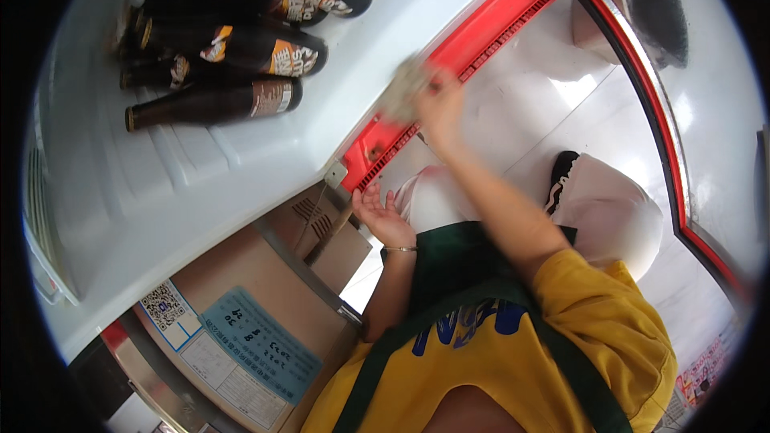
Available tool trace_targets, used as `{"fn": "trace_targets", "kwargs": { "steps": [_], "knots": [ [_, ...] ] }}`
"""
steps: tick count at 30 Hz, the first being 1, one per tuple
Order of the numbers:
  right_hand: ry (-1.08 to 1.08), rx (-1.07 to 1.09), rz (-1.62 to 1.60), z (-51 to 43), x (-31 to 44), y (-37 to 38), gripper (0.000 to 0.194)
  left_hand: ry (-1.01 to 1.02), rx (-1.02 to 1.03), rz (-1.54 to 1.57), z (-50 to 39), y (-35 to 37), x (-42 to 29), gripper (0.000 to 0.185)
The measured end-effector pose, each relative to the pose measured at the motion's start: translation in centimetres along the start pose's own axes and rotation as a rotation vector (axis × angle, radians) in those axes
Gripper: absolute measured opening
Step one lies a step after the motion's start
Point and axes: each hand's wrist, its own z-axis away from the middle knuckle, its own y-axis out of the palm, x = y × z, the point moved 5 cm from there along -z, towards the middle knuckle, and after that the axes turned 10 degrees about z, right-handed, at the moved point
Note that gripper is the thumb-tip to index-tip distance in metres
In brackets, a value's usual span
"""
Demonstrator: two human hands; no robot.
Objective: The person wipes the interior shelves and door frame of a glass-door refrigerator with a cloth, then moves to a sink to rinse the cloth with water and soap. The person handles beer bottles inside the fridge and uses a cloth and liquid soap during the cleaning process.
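Observation:
A greyish cloth (402, 89), blurred by motion, lies under the fingers of my right hand (442, 105) against the red vented strip (487, 18) at the bottom front of an open cooler. My left hand (384, 216) is palm up with its fingers apart, close to the lower end of that strip, and a thin bracelet circles the wrist. Nothing rests in the left palm. Behind the strip, several brown glass bottles (216, 102) lie on their sides on the white cooler floor (289, 156).
The cooler's glass door with its red and black frame (652, 96) stands open at the right. Below the cooler is a brown panel (240, 252) bearing labels. A dark-and-white shoe (562, 177) and light trousers (607, 210) show on the tiled floor (529, 114).

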Motion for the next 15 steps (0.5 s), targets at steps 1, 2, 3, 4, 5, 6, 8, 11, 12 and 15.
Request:
{"fn": "trace_targets", "kwargs": {
  "steps": [1, 2, 3, 4, 5, 6, 8, 11, 12, 15],
  "knots": [
    [0.142, 0.005, -0.121, -0.7, 1.1, -0.8, 0.014, -0.005, 0.022, 0.001, -0.1, 0.0, 0.1, 0.049],
    [0.055, -0.019, -0.021, -0.3, 1.3, -0.5, 0.013, 0.042, 0.103, 0.02, -0.2, 0.1, -0.1, 0.049],
    [-0.055, -0.065, 0.07, 1.3, 1.0, 0.6, 0.012, 0.033, 0.087, 0.048, -0.5, 0.0, 0.2, 0.051],
    [-0.136, -0.098, 0.162, 2.9, 0.5, 2.1, 0.011, 0.096, 0.102, -0.113, -0.7, -0.1, 0.0, 0.05],
    [-0.201, 0.005, 0.16, 5.4, -0.7, 4.6, 0.01, 0.166, 0.128, -0.258, -1.0, 0.0, -0.1, 0.05],
    [-0.204, 0.151, 0.177, 7.6, -1.7, 6.6, 0.009, 0.194, 0.12, -0.427, -1.1, -0.1, -0.2, 0.049],
    [-0.173, 0.167, 0.11, 6.8, -2.2, 6.2, 0.011, 0.112, 0.101, -0.21, -1.2, -0.4, 0.0, 0.051],
    [-0.032, 0.053, -0.149, 2.7, 0.3, 1.9, 0.004, 0.056, 0.067, 0.0, -0.6, -0.2, -0.3, 0.051],
    [-0.093, 0.003, -0.034, 2.0, 0.2, 1.7, 0.005, 0.019, 0.031, 0.006, -0.3, 0.0, -0.3, 0.051],
    [-0.254, -0.123, 0.246, 2.8, -0.9, 2.3, 0.006, 0.028, 0.0, 0.031, 0.2, 1.4, -1.0, 0.055]
  ]
}}
